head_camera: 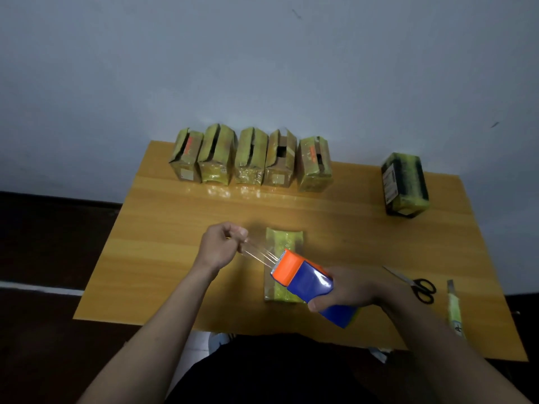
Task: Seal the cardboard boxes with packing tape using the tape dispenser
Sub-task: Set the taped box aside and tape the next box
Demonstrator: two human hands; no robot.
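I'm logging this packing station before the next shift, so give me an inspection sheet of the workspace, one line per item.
Surface: wooden table, glare near the far boxes.
Job's things: row of five boxes at the far edge, top flaps not closed flat; one box lying in front of the person; separate box far right; tape dispenser, blue and orange, with clear tape drawn out.
Clutter: scissors and a utility knife near the right edge.
Grippers: left hand pinches the tape end; right hand grips the dispenser.
Cables: nothing seen.
Surroundings: plain grey wall, dark floor.
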